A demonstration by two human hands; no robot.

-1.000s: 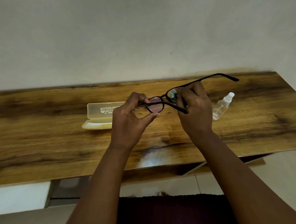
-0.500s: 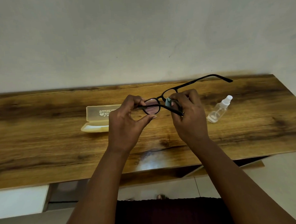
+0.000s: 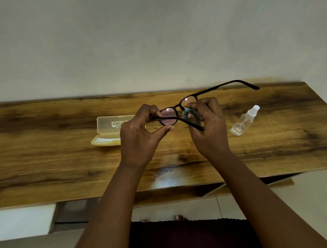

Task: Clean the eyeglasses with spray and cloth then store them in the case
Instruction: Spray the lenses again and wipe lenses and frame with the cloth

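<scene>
Above the table (image 3: pixel 49 155), the left hand (image 3: pixel 139 135) pinches the glasses (image 3: pixel 170 117) by one lens rim; the right hand (image 3: pixel 209 129) presses what looks like a cloth (image 3: pixel 186 112) on the other lens. The open case (image 3: pixel 107 133) and the spray bottle (image 3: pixel 244 121) lie on the table.

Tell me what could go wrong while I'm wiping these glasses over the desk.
The left hand pinches the eyeglasses only at one lens rim while the right hand rubs with the cloth, so they might twist or slip. One temple juts out toward the wall and could snag.
</scene>
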